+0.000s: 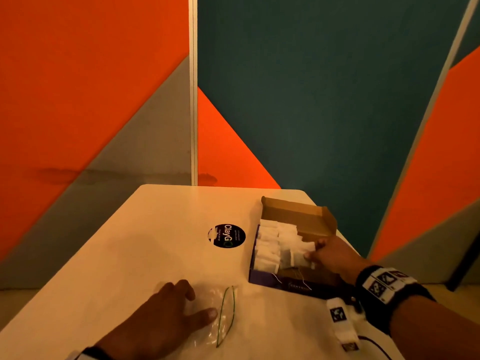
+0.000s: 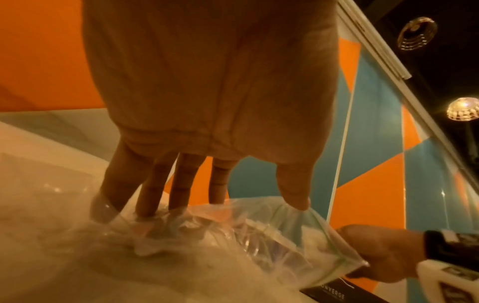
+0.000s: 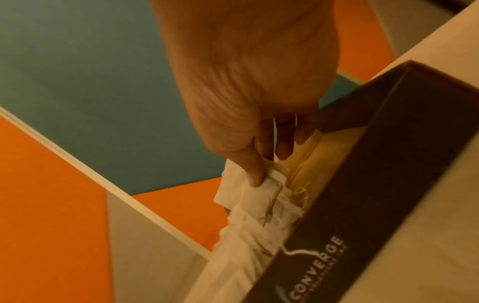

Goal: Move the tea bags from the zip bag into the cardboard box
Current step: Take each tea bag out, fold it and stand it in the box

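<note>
A clear zip bag [image 1: 220, 315] with a green seal lies crumpled on the white table [image 1: 145, 242]. My left hand [image 1: 200, 305] presses it down with straight fingers. In the left wrist view the fingertips [image 2: 147, 209] and thumb rest on the zip bag [image 2: 246, 231]. The open cardboard box [image 1: 270, 280], dark outside and brown inside, stands at the right. It holds rows of white tea bags [image 1: 272, 245]. My right hand [image 1: 313, 252] reaches into the box and pinches a tea bag [image 3: 249, 192] between thumb and fingers, just above the box wall [image 3: 362, 184].
A round black sticker [image 1: 226, 235] sits mid-table, left of the box. The box stands close to the table's right edge, its brown lid [image 1: 298, 211] folded back. Orange, grey and teal wall panels rise right behind the table. A white marker block [image 1: 340, 323] hangs at my right wrist.
</note>
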`<state>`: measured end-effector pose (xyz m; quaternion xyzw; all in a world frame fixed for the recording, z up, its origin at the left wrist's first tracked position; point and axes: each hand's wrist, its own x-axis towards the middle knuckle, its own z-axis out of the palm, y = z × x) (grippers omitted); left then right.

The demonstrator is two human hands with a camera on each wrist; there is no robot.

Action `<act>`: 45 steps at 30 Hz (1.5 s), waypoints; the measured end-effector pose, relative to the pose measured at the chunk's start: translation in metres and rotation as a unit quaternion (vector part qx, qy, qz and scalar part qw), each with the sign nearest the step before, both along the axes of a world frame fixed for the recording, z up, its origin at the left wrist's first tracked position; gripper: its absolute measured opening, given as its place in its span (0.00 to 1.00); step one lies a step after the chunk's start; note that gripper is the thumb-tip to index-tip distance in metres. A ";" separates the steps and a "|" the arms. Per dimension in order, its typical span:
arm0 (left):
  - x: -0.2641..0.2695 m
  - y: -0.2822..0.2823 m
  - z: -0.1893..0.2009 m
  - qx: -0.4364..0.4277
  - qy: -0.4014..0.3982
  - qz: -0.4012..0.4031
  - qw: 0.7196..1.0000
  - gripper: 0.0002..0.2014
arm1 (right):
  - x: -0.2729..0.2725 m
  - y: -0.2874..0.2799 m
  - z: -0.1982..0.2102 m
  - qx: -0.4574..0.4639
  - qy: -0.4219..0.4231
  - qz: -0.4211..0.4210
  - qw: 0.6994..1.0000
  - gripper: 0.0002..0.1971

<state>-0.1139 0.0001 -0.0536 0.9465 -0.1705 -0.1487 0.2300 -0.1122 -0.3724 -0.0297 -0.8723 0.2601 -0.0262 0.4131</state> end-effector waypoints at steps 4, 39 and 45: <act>0.004 0.000 0.001 0.005 0.016 0.007 1.000 0.45 | 0.011 0.001 -0.017 0.062 0.043 0.019 0.997 0.07; -0.016 -0.007 -0.011 -0.012 -0.078 0.003 0.997 0.19 | -0.046 0.182 -0.051 -0.172 -0.092 0.439 0.877 0.20; -0.020 0.003 -0.009 -0.143 -0.105 0.016 0.984 0.11 | -0.028 0.198 -0.055 -0.150 -0.154 0.452 0.866 0.16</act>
